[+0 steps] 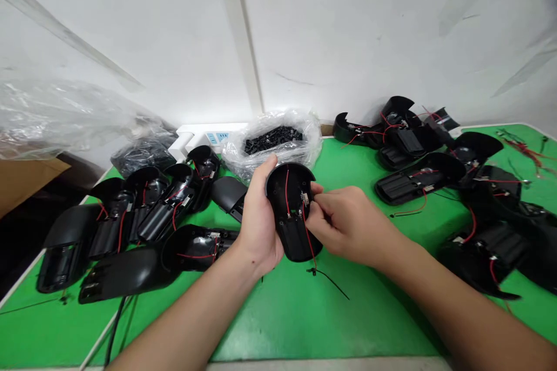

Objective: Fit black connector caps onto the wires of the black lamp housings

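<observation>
My left hand (260, 217) is wrapped round the left side of a black plastic housing (298, 237), held up above the green table with its hollow inside facing me. Two red wires (287, 194) run inside it, near a small white connector. One wire trails down past the lower end to a small black part (314, 271) with a thin black lead. My right hand (337, 217) is closed at the housing's right edge, thumb and forefinger pinched beside the connector. Whatever sits between those fingertips is hidden.
Several similar black housings (156, 220) with red wires lie at the left, and more (418, 177) are heaped at the right. Behind stands a clear plastic bag (311, 153) of small black parts, beside a white power strip (204, 136). Loose red wires (522, 148) lie far right on the green table (348, 324).
</observation>
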`<state>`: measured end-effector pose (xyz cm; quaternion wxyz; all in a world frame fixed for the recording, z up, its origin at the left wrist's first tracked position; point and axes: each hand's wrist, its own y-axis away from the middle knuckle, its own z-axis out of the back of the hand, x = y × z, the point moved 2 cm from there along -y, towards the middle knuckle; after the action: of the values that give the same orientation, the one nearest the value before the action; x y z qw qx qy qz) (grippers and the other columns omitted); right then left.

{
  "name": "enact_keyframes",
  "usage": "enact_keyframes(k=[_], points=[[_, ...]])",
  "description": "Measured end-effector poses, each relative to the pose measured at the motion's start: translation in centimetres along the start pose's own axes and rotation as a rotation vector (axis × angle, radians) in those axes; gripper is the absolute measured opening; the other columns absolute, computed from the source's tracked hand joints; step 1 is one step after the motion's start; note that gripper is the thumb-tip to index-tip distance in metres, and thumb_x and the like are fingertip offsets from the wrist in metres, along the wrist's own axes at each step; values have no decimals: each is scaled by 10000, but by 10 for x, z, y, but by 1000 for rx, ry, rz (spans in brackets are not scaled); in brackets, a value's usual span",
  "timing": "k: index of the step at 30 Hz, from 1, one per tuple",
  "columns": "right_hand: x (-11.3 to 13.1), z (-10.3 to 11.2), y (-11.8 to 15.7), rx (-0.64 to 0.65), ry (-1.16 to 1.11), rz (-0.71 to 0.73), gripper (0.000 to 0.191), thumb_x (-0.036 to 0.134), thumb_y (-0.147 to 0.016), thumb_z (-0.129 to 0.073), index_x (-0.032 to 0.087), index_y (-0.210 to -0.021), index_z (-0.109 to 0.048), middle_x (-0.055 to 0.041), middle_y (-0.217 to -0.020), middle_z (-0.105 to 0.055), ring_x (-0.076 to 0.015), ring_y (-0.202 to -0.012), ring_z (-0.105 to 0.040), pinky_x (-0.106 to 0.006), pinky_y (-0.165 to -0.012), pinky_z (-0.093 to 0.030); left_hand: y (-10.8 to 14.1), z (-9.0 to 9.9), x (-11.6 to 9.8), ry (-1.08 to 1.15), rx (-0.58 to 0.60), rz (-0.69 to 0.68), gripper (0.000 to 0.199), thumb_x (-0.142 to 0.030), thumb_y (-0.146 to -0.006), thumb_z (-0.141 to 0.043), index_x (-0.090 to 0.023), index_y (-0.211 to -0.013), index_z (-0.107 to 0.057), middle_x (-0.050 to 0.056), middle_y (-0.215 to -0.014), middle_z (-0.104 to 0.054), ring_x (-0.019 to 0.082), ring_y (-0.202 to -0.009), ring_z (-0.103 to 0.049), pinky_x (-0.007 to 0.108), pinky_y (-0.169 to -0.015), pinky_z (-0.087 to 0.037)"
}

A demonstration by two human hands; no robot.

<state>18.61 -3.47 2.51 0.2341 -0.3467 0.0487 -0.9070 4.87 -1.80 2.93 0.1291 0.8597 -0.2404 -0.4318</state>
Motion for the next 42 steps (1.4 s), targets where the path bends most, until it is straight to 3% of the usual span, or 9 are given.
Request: enact_keyframes(k=[10,17,22,25,30,32,34,36,42], points=[[1,1,-1,20,-28,16,352,245,-919,-414,200,-594,-284,44,-529,-270,-71,-475,-253,-314,-564,-143,1,1,0,4,-7,62,618,-742,-730,-684,-161,-932,-732,83,-785,-745,283,-865,-757,354,-707,-630],[5,-2,1,-19,-11,47,320,213,-909,-417,216,-621,-278,37,-551,-314,-78,-488,-253,-310,-558,-162,1,0,1,20,3,18,574,-721,-746,-656,-170,-891,-729,88,-782,-741,284,-877,-754,379,-746,-640],[8,-2,3,-105,-187,10,385,367,-1030,-445,205,-687,-376,38,-598,-383,-92,-550,-331,-283,-568,-248,-1,3,-8,-11,53,-86,599,-770,-764,-604,-182,-805,-712,133,-879,-751,303,-892,-743,444,-792,-645],[7,-10,4,-32,-400,-135,405,487,-1046,-480,193,-769,-483,31,-635,-463,-96,-559,-400,-267,-530,-264,-3,5,-13,-51,34,-171,607,-787,-785,-573,-193,-800,-696,133,-912,-743,298,-886,-739,456,-791,-638],[3,-21,4,62,-875,-356,448,628,-1007,-534,200,-873,-538,32,-682,-540,-93,-490,-480,-231,-428,-366,0,3,-18,-110,-82,-319,739,-871,-814,-492,-183,-983,-704,127,-920,-723,297,-872,-734,436,-756,-616],[2,-21,3,62,-949,-382,446,634,-1001,-549,202,-889,-541,53,-639,-514,-82,-438,-458,-218,-389,-364,2,2,-19,-116,-103,-432,612,-758,-808,-633,-196,-1045,-680,96,-915,-718,277,-862,-732,409,-760,-605],[3,-21,3,43,-956,-377,438,625,-1002,-555,202,-888,-539,57,-638,-508,-76,-431,-459,-206,-367,-343,1,3,-18,-181,-105,-517,456,-465,-738,-824,-208,-1078,-662,49,-926,-714,227,-854,-724,364,-806,-591],[3,-21,3,36,-945,-371,433,622,-1007,-549,203,-896,-540,56,-655,-504,-76,-443,-461,-203,-371,-351,0,5,-16,-277,-115,-569,483,-222,-658,-860,-209,-1096,-656,20,-945,-713,183,-852,-706,330,-846,-573],[2,-23,3,7,-887,-303,416,598,-1023,-534,202,-901,-555,43,-687,-462,-94,-556,-462,-217,-486,-402,-4,13,-12,-420,-157,-659,446,-168,-698,-834,-218,-1106,-660,15,-980,-721,157,-905,-673,292,-877,-545]])
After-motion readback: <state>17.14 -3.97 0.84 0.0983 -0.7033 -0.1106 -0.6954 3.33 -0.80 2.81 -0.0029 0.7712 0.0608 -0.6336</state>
